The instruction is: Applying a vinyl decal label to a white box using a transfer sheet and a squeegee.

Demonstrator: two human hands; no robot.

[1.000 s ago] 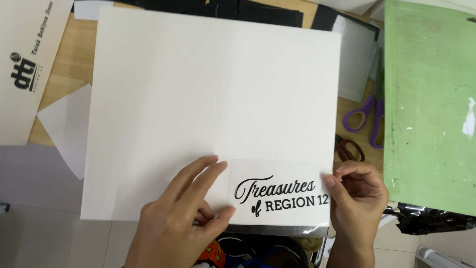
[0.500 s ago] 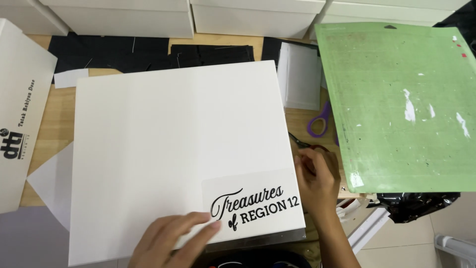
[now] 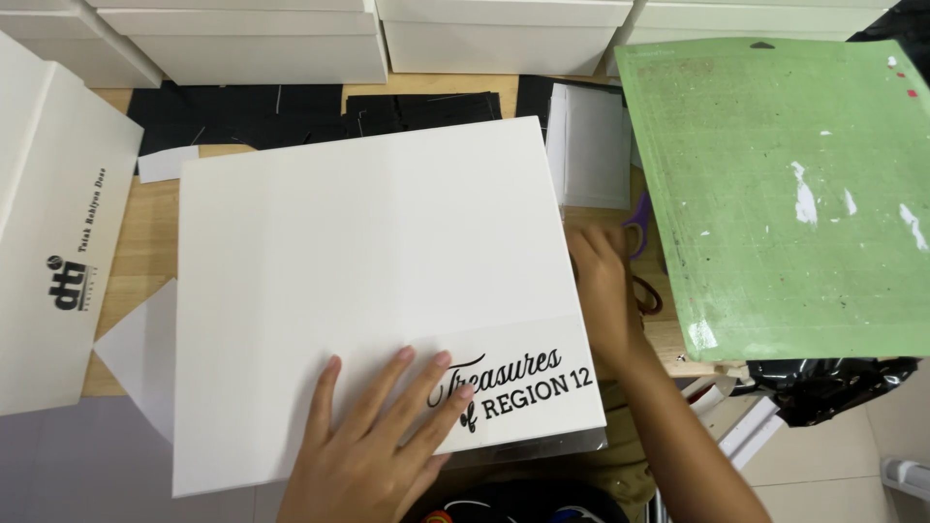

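White box lid (image 3: 368, 281), flat on wooden table (image 3: 145, 232), long edge running left to right.

Left hand (image 3: 373, 441) spread open, palm pressed on lid's near edge beside black lettering decal (image 3: 513, 383). Right hand (image 3: 601, 276) just off lid's right edge, reaching toward purple-handled scissors (image 3: 637, 228); grip cannot be told.

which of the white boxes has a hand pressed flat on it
The large white box in the middle, with black lettering at its lower right corner: the left hand lies flat on its lid. The stacked white boxes along the back are untouched.

Wooden tabletop (image 3: 145, 242), pale tiled floor (image 3: 843, 455)
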